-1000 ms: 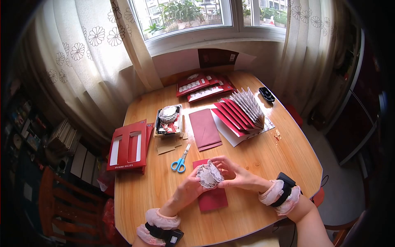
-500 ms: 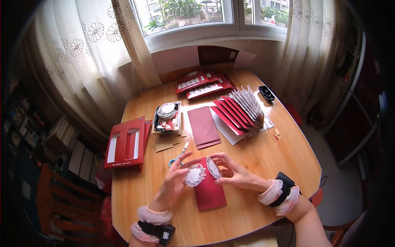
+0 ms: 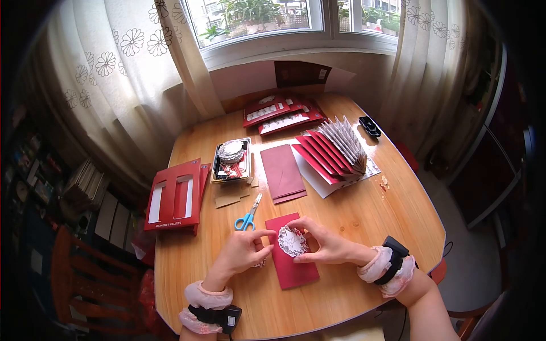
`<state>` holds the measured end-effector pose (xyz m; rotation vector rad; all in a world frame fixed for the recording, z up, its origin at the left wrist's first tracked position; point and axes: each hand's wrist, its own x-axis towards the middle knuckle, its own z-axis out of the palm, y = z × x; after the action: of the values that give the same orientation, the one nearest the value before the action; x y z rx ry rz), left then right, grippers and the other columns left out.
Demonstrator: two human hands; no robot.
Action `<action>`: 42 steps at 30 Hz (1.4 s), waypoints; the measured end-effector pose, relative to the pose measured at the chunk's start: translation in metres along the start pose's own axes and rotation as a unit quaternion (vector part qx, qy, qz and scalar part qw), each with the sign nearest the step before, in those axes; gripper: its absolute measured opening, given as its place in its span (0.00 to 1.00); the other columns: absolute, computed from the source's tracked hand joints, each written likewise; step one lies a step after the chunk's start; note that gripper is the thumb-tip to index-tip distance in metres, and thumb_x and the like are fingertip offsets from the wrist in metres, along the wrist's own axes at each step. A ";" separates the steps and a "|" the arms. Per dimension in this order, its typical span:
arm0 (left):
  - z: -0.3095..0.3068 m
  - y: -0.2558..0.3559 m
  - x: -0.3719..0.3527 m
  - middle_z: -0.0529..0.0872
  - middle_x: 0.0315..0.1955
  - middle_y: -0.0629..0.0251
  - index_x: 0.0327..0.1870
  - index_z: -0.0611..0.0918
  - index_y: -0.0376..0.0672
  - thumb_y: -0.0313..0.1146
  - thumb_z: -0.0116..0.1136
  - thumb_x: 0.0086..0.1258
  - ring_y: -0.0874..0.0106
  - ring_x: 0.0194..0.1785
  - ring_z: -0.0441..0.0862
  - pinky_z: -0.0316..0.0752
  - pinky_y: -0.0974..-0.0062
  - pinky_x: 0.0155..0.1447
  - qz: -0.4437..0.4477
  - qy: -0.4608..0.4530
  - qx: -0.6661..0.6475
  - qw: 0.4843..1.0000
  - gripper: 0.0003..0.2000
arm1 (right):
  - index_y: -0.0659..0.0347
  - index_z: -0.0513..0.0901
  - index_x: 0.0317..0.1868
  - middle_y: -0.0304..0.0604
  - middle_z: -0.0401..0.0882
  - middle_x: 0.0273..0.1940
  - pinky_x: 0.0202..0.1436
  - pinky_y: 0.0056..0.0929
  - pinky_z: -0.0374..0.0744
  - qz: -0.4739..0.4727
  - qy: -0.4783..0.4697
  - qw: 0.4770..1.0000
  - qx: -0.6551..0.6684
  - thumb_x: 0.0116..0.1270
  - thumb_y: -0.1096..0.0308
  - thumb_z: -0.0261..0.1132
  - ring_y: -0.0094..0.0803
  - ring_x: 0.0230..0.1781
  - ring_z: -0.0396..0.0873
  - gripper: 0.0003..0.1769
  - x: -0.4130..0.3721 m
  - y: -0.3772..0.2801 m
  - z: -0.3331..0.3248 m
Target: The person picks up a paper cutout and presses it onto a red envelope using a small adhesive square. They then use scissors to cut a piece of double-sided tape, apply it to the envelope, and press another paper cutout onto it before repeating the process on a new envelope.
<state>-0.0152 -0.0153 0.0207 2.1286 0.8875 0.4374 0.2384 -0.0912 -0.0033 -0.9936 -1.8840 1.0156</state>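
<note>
Fingers of the right hand point(image 3: 333, 245) grip a round paper cut-out point(image 3: 292, 242) by its edge, above a red envelope point(image 3: 297, 276). Those of the left hand point(image 3: 238, 253) curl just beside; what they hold, if anything, is hard to tell. The cut-out isn't attached; more sit stacked in the tray point(image 3: 230, 180), on a wooden desk point(image 3: 364, 219) by a window point(image 3: 259, 48).

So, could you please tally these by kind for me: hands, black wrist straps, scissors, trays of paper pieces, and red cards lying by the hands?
Hands, left and right: 2
Black wrist straps, left and right: 2
Blue-handled scissors: 1
Tray of paper pieces: 1
Red card by the hands: 1
Total: 7
</note>
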 end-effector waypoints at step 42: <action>0.029 0.025 -0.001 0.84 0.25 0.69 0.69 0.78 0.61 0.46 0.73 0.60 0.69 0.28 0.85 0.79 0.68 0.34 0.046 0.063 0.251 0.965 0.33 | 0.61 0.74 0.65 0.52 0.69 0.59 0.66 0.47 0.69 0.026 0.083 0.966 -0.243 0.55 0.57 0.79 0.51 0.62 0.68 0.39 -0.005 0.001 0.002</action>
<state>0.0118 -0.0428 0.0212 2.6374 1.0595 0.4327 0.2392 -0.0961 -0.0060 -1.3667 -2.0134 0.4803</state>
